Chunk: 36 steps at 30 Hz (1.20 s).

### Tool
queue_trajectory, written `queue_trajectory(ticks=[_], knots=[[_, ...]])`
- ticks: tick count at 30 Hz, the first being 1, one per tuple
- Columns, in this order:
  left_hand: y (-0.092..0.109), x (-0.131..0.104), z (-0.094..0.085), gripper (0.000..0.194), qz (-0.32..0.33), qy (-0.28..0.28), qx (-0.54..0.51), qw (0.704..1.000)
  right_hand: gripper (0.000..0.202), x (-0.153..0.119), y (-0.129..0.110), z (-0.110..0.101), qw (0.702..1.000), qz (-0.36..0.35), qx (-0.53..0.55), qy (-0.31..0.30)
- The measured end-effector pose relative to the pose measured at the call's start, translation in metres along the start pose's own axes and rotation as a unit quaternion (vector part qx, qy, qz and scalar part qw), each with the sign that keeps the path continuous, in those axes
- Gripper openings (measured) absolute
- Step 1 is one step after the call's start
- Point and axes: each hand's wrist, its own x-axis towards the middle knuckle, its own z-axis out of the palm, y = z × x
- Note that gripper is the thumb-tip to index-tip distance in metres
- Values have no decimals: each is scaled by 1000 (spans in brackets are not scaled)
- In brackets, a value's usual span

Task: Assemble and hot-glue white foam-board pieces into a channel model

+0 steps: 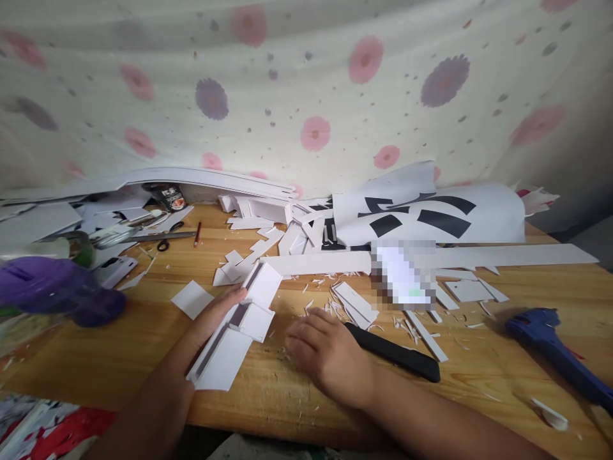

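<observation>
My left hand [218,313] grips a white foam-board piece [239,329] by its left side, fingers closed along its edge. The piece is long and stepped, with walls and compartments, and tilts above the table's front. Just to its right, my right hand [325,348] is low over the wooden table [272,409], fingers curled down. Its fingertips are hidden, so whatever they may hold does not show. Beside its wrist lies a long black bar-shaped object [395,354]. A small folded white board piece [354,305] and thin white scraps lie beyond my right hand.
A blue glue gun [550,348] lies at the right. A purple-lidded container [62,287] and scissors [167,236] are at the left. White strips, a blurred-out bright object [407,275] and a sheet with black shapes [431,211] lie toward the flowered curtain [287,83].
</observation>
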Motion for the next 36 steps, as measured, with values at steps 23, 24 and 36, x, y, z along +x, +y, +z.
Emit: queue_trajectory(ticks=[23, 24, 36], knots=[[-19, 14, -10, 54, 16, -48, 60, 997, 23, -1, -3, -1, 999, -35, 30, -21], [-18, 13, -9, 56, 9, -51, 52, 997, 22, -1, -3, -1, 999, -36, 30, -18], [-20, 14, -12, 60, 5, -19, 121, 992, 17, 0, -1, -4, 998, -37, 42, -25]])
